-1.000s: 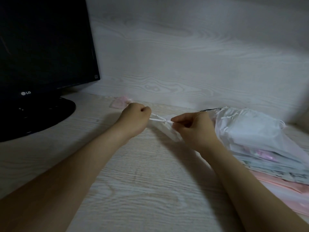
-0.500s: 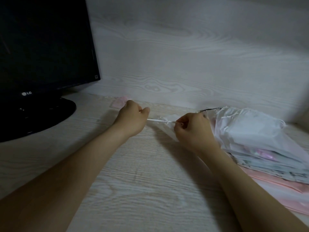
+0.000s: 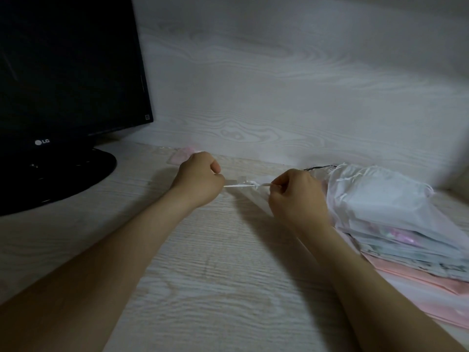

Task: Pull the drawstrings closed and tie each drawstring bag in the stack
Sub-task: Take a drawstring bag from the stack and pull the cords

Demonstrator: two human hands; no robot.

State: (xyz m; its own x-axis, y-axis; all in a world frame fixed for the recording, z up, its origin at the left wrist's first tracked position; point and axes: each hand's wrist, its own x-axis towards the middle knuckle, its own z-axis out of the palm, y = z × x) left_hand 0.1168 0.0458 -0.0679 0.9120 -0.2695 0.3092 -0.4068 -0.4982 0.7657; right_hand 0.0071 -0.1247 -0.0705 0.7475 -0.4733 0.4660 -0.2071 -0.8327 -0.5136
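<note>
The thin white drawstring [image 3: 247, 184] is pinched taut by left hand [image 3: 200, 177] and right hand [image 3: 294, 194]; the knot is judged nearly cinched. Next bag is wanted from the translucent stack [image 3: 396, 224], three o'clock.

White "LG" logo with round emblem readable on lower bezel of black flat-screen monitor [image 3: 68, 72], standing at far left corner of pale wood-grain desk [image 3: 215, 275]. Small square sticker at monitor's bottom right corner, too small to read. No other legible text, numbers or signs anywhere.
</note>
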